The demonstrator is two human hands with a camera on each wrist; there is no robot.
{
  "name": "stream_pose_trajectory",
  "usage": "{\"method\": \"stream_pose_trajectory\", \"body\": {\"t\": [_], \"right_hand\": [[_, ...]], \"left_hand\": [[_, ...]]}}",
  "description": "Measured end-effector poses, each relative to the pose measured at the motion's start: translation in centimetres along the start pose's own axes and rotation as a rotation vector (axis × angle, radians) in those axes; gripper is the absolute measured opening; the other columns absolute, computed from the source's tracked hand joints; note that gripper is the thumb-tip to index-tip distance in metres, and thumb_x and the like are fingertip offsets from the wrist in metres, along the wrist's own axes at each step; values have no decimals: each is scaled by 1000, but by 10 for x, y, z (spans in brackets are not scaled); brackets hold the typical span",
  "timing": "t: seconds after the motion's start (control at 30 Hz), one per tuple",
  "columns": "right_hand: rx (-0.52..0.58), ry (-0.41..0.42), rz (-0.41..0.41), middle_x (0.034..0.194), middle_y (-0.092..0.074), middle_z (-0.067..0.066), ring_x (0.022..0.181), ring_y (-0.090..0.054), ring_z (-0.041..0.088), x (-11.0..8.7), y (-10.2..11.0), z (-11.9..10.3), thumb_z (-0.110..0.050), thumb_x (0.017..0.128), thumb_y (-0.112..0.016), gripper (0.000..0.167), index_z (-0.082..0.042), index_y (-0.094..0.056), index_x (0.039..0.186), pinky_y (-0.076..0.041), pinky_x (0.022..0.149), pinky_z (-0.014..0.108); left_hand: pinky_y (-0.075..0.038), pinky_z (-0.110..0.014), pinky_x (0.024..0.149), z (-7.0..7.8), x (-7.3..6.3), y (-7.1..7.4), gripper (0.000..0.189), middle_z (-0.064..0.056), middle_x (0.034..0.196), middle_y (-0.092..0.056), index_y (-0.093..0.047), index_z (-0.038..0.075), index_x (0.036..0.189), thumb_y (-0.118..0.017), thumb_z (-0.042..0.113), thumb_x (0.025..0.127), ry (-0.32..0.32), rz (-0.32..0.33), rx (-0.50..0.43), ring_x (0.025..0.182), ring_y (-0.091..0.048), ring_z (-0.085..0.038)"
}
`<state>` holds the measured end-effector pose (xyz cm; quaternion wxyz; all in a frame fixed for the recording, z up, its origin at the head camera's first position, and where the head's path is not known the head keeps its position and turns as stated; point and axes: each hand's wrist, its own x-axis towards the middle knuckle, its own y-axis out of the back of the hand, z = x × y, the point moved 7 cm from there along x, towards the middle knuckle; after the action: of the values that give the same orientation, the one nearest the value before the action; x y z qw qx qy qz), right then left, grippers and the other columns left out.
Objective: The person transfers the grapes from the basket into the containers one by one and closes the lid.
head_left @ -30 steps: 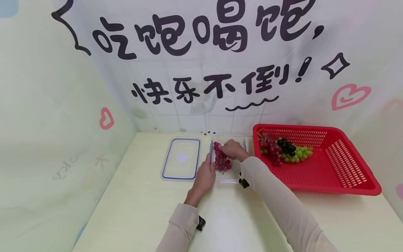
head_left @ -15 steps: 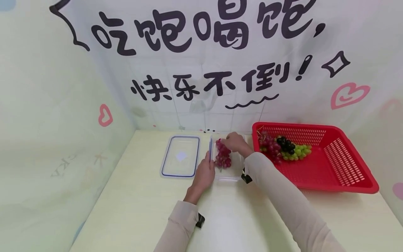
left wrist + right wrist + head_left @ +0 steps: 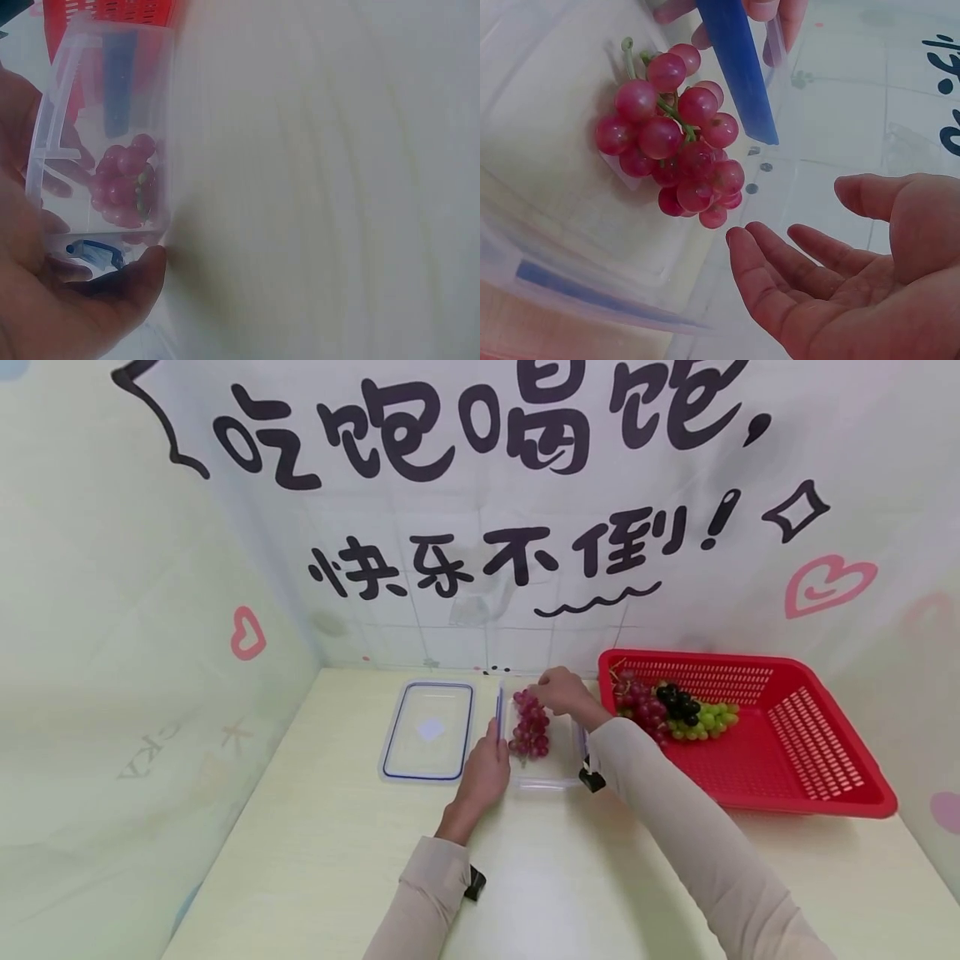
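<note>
A bunch of pink-red grapes [image 3: 530,727] lies in a clear plastic food container [image 3: 549,784] with blue side clips, at the middle of the table. My left hand [image 3: 483,770] grips the container's left wall; in the left wrist view the thumb of this left hand [image 3: 82,307] is at the container's lower edge. At the far right of the container, my right hand [image 3: 566,695] hovers close to the top of the bunch. Seen from the right wrist, this hand [image 3: 855,281] has thumb and fingers spread apart, holding nothing, with fingertips just short of the grapes [image 3: 667,139].
To the left lies a flat clear lid [image 3: 427,731] with a blue seal. A red slotted basket [image 3: 765,768] stands at the right, holding red grapes [image 3: 643,703], black grapes [image 3: 678,703] and green grapes [image 3: 708,722]. A printed wall sheet [image 3: 480,568] hangs behind the table.
My right hand has let go of the pink-red grapes and drawn slightly up and right. The bunch has shifted a little within the container. My left hand keeps its grip.
</note>
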<state>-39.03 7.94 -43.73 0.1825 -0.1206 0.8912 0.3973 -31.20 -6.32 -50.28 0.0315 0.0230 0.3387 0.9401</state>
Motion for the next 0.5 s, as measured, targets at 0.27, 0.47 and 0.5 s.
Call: {"method": "stream_pose_trajectory", "body": {"t": [0.27,0.47,0.5], "right_hand": [[16,54,6,139,-53,20,112,-63,35,-7,12,0,-30,103,-51,46,-2,-50,140,-51,98,44],[16,142,75,135,-57,19,112,-63,36,-9,26,-6,-28,103,-51,43,-2,-53,137,-54,93,42],[9,161,91,134,-58,20,113,-62,36,-9,29,-6,-27,103,-51,42,-2,-54,137,-53,93,43]], "left_hand": [[-52,-47,83,-1,-1,0,52,-25,113,-62,-25,-4,154,-37,15,107,7,-3,17,90,-61,-30],[-51,-43,76,0,0,1,52,-23,110,-62,-24,-3,155,-36,16,108,5,-6,-3,81,-57,-24],[-51,-42,76,0,0,1,52,-22,109,-62,-24,-3,155,-36,16,108,7,-7,-4,81,-57,-24]]}}
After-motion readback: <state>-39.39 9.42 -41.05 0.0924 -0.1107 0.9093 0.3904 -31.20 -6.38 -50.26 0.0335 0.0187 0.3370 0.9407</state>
